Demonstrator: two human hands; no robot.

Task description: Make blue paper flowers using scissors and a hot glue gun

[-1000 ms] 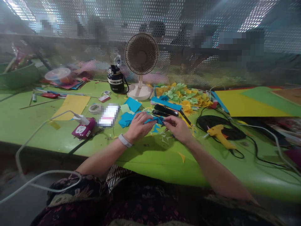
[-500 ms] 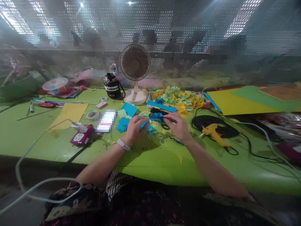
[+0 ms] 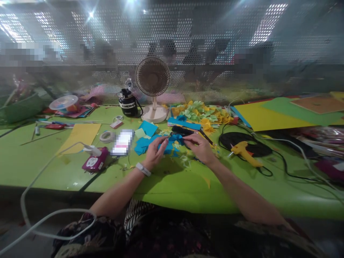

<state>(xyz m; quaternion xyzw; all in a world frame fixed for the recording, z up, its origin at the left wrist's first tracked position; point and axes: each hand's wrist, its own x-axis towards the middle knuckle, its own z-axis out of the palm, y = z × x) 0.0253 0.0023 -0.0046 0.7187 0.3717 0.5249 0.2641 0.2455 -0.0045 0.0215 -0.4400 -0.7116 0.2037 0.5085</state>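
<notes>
Both my hands meet over the green table [image 3: 174,182] on a small folded piece of blue paper [image 3: 174,139]. My left hand [image 3: 155,152], with a white wristband, pinches its left side. My right hand [image 3: 199,147] pinches its right side with fingers curled. Loose blue paper squares [image 3: 143,143] lie just left of my left hand. Small paper scraps lie on the table under and around my hands. Black scissors [image 3: 182,130] rest just beyond the folded piece.
A small desk fan [image 3: 152,86] and a black flask [image 3: 127,102] stand behind. A heap of yellow and green folded papers [image 3: 204,113], a yellow glue gun [image 3: 245,152] with black cable, a magenta power strip [image 3: 96,162], tape rolls, yellow sheets and a perforated screen surround the spot.
My hands have kept working the blue paper, shifting slightly; the left fingers have stretched out more along it. The camera tilted, so the table sits lower in view.
</notes>
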